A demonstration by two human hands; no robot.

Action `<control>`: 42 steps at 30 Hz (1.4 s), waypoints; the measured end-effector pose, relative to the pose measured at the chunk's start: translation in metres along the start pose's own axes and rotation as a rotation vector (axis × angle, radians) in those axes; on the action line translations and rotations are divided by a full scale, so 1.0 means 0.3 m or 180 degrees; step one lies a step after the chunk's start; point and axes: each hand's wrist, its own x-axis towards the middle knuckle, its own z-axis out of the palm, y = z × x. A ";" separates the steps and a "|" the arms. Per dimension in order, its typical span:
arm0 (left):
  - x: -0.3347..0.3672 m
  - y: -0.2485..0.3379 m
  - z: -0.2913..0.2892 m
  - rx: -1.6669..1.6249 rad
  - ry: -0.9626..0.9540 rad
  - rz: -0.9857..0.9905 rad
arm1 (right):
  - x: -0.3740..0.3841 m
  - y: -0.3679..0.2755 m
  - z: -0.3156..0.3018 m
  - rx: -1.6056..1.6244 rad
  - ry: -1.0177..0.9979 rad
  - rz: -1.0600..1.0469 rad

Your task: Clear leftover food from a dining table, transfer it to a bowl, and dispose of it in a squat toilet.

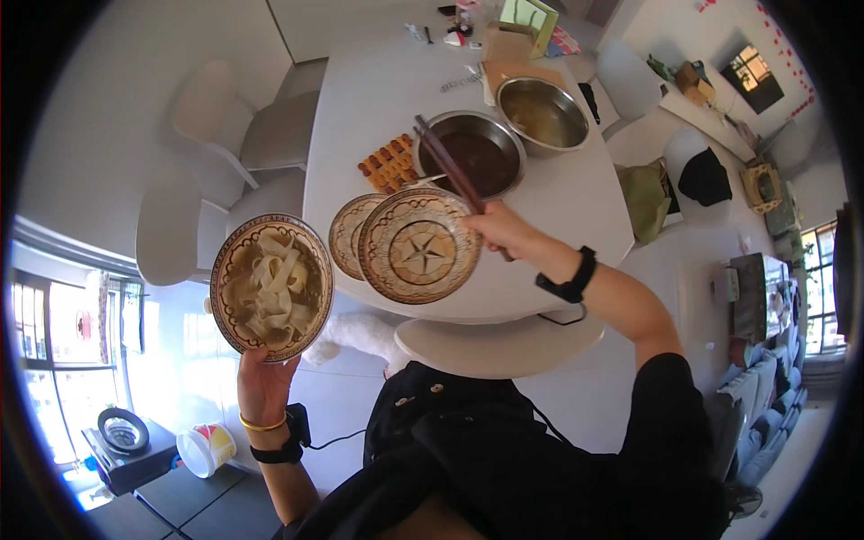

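Left grip [267, 385]: one, clasped on the lower edge of a patterned bowl [227, 310], holding it aloft just off the tabletop's left near corner. Contents of bowl: wide pale noodles [279, 292], heaped in broth. Right grip [499, 229]: one, closed around dark chopsticks [454, 171], set close together, exact count uncertain; their far ends slanted over the dark basin. Star plate [420, 245]: one, brown on cream, below the right grip, which hung at its right rim; contact could not be told. Second plate [345, 241]: one, matching in colour, partly hidden under the first. Dark basin [519, 171]: one, steel, brown liquid within, with a slim pale handle [425, 181] lying at its near left rim. Pale basin [576, 112]: one, steel, cloudy liquid, beyond the dark one to the right. Mat [385, 165]: one, orange-brown, woven in look, beside the dark basin. Tabletop [576, 216]: white, rounded near corner. Step in hand, by judgement: dishing up, with the noodles already in the bowl and the chopsticks not in it. Next move, by judgement, called for a level bowl, lest broth slop over, and for the chopsticks to come clear of the plates and basin rim.
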 end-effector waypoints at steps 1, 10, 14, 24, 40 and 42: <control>-0.009 0.003 -0.007 0.0003 0.0062 0.0053 | 0.045 -0.004 0.044 -0.0037 -0.0041 -0.0030; -0.089 0.012 -0.047 -0.0048 0.0191 0.0064 | 0.307 0.094 0.296 -0.0783 0.0415 -0.0119; -0.111 0.012 -0.045 -0.0057 0.0187 0.0056 | 0.342 0.127 0.339 -0.1317 0.0755 -0.0313; -0.086 0.041 -0.065 0.0038 -0.0130 -0.0235 | 0.109 0.054 0.372 -0.2433 0.1197 -0.1176; 0.152 -0.206 0.331 0.0227 -0.1041 -0.1070 | -0.363 -0.101 0.174 0.3070 -0.0641 -0.0062; 0.213 -0.278 0.409 0.0274 -0.1245 -0.1238 | -0.351 -0.088 0.067 0.3108 -0.0393 -0.0158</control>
